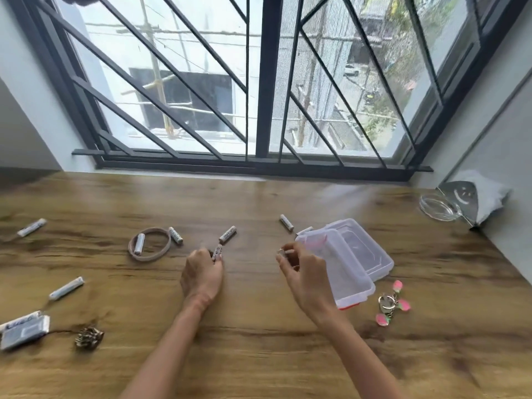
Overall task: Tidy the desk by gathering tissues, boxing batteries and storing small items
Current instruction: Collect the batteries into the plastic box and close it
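My left hand grips one battery at frame centre; my right hand pinches something small I can't identify beside the open plastic box, which looks empty. Boxing has barely started: batteries lie scattered across the counter, one inside a hair band. Blur hides labels.

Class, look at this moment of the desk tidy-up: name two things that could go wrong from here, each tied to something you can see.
1. The round batteries lie scattered; the far-left battery sits near the desk edge and might roll off.
2. One battery lies inside the hair band, so grabbing it could drag the band along.
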### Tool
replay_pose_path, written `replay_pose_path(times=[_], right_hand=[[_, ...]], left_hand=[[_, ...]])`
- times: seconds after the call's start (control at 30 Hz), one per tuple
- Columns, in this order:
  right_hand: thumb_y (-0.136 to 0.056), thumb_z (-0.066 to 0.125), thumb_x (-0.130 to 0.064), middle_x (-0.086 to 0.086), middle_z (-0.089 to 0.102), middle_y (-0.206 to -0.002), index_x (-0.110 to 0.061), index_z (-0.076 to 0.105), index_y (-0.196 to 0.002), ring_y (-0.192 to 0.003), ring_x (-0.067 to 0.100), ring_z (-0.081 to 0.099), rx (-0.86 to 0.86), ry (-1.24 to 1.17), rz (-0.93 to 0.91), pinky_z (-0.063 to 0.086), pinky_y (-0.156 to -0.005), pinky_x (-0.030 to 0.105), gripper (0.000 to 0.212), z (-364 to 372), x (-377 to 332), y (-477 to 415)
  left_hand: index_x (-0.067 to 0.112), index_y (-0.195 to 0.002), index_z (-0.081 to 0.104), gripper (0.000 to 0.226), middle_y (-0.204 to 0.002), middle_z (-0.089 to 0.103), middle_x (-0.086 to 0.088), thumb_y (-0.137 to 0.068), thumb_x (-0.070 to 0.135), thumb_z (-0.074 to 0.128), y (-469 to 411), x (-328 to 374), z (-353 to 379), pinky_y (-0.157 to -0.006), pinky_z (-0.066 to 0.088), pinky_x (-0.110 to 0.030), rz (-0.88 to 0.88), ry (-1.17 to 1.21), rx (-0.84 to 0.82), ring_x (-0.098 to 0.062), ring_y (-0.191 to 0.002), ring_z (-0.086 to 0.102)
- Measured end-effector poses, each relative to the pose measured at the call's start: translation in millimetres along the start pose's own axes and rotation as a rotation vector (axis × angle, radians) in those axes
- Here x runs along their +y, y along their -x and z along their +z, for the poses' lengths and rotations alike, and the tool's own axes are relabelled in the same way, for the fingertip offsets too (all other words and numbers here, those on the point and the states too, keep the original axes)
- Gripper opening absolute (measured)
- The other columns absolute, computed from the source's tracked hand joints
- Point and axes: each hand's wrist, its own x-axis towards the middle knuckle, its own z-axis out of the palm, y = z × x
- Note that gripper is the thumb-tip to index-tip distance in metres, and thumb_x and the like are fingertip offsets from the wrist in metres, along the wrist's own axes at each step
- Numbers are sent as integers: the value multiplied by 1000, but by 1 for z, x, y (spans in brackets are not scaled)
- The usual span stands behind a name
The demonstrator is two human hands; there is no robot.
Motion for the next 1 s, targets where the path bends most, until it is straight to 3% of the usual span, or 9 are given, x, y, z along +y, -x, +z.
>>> replay_pose_path(times=[0.17, 0.33, 0.57, 0.73, 1.0], right_hand=[[-85, 65, -22, 8, 71, -90, -8, 63, -103, -85, 21, 64, -26, 145, 29, 46, -74, 27, 23, -6, 15, -76], [-83, 66, -19, 14, 69, -100, -5, 67, -98, -95, 28, 62, -138, 310, 96, 48, -79, 33, 21, 5, 34, -132], [-83, 55, -15, 13, 69, -96, -6, 66, -91, -94, 30, 63, -271, 342, 186, 52, -75, 33, 16, 29, 53, -160], [-89, 47, -13, 17, 63, -106, -5, 60, -97, -97, 34, 59, -277, 437, 195, 40, -69, 30, 17, 35, 62, -164], [-83, 60, -18, 15, 67, -90, -3, 67, -85, -87, 31, 62, -207, 295, 169, 43, -63, 30, 16, 26, 57, -169]], left_hand=[[-2, -95, 62, 31, -103, 62, -23, -91, 28, 53, -22, 20, -5, -72, 46, -39, 21, -9, 91, -38, -97, 60], [4, -100, 66, 23, -105, 66, -22, -89, 20, 54, -49, 30, 1, -80, 48, -40, 47, -69, 54, -36, -102, 60], [13, -97, 69, 26, -102, 68, -19, -84, 34, 63, -63, 41, 17, -76, 48, -36, 28, -46, -10, -34, -100, 61], [13, -92, 67, 29, -97, 68, -19, -81, 40, 66, -65, 36, 34, -73, 48, -36, 44, -71, 14, -36, -95, 63], [12, -86, 70, 23, -90, 70, -19, -74, 31, 74, -64, 43, 32, -71, 47, -34, 54, 31, 36, -35, -90, 64]])
